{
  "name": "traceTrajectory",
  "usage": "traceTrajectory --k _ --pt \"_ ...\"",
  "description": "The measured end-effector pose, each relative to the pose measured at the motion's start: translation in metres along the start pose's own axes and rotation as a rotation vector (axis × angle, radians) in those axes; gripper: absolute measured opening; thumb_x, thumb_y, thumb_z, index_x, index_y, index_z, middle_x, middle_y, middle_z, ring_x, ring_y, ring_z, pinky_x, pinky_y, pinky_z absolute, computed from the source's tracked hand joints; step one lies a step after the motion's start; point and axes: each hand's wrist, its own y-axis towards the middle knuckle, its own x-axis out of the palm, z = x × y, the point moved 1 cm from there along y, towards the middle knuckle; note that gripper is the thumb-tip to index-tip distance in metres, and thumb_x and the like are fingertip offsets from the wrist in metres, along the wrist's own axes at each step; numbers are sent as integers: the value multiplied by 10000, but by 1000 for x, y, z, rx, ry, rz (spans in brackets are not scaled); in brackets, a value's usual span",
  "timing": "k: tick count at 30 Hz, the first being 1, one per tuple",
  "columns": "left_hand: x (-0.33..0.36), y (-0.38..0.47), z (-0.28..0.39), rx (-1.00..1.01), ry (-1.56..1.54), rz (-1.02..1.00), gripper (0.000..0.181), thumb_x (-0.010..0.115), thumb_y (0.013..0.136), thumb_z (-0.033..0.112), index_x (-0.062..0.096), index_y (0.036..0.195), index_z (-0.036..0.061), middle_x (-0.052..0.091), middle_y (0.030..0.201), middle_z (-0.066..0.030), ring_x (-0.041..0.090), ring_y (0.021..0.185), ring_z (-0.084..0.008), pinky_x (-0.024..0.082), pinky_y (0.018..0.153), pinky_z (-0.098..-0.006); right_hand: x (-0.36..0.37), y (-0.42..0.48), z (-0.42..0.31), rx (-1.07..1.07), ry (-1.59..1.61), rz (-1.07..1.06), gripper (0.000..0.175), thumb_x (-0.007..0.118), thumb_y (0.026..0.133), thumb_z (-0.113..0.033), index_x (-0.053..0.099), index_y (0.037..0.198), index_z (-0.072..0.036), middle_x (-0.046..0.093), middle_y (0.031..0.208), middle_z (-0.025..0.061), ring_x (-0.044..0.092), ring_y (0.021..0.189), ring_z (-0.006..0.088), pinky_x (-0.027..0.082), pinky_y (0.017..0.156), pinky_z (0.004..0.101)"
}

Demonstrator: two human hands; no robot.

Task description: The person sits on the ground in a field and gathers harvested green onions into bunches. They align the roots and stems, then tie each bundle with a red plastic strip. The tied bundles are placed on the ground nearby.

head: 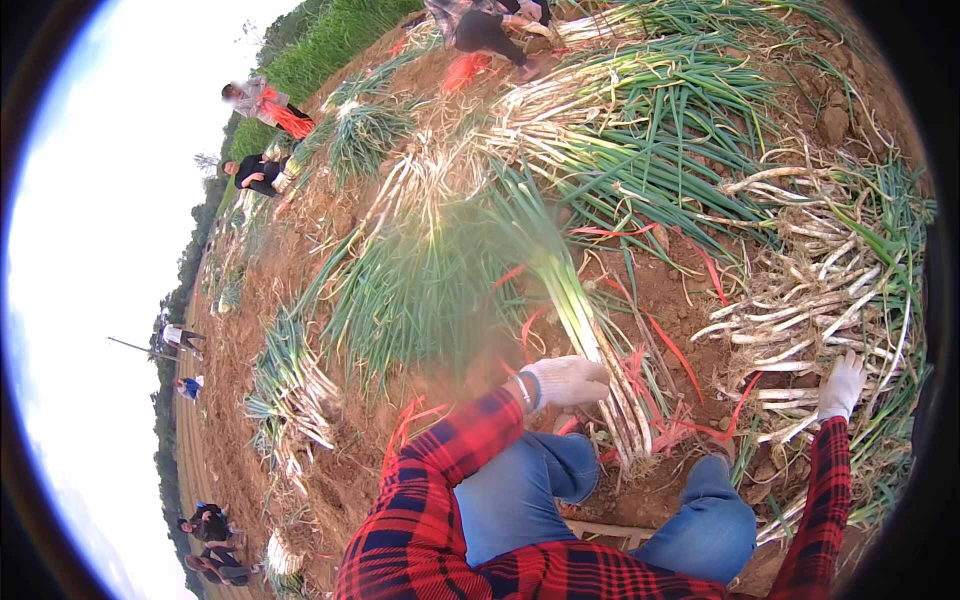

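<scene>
My left hand [568, 381], in a white knit glove, grips a bunch of long green onions [574, 307] around its pale stalks. The bunch slants between my knees, with its roots low near the soil and its green leaves pointing away from me. Out to the right, my right hand [841, 386], also gloved, rests on a heap of loose green onions [810, 300] whose white stalks and dirty roots face inward. Whether its fingers close on any stalk cannot be made out. Red plastic strips [671, 349] lie on the soil around the bunch, some by its lower end.
More green onions [652, 135] lie in a long row ahead, and another pile [420, 277] spreads to the left. A smaller bunch [300, 390] lies farther left. One person [487, 30] crouches ahead near red strips [465, 71]; several others are across the field.
</scene>
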Motion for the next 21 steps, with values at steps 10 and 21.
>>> traceTrajectory --k 10,21 --pt "-2 -10 -4 14 -7 61 490 562 1013 429 681 1281 37 714 1217 -220 663 1181 -393 498 1022 -458 -16 -13 27 -394 -14 -137 386 812 725 -259 662 1029 -73 625 1047 142 587 1098 325 440 1009 458" --pt "8 5 -6 14 32 29 487 575 1002 429 685 1248 24 714 1185 -242 669 1154 -410 511 986 -485 -24 -37 -55 -374 371 -24 617 699 702 76 547 1292 -22 542 1322 193 687 984 412 590 786 473"
